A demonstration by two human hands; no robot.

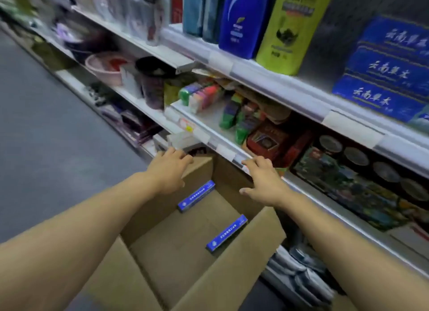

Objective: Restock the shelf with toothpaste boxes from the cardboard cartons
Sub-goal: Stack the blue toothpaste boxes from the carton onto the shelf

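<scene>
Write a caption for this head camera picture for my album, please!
Both hands reach over an open carton holding two blue toothpaste boxes.

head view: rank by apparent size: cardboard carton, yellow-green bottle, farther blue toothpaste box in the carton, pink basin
1. cardboard carton, nearest to the camera, which exaggerates it
2. yellow-green bottle
3. pink basin, blurred and partly hidden
4. farther blue toothpaste box

Basin and box are close; that order is unsure.

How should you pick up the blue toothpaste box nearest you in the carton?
Probably from above: the near toothpaste box stands on edge in the open carton, its narrow top face up. Pinch its two long sides at the middle, fingers reaching straight down.
</scene>
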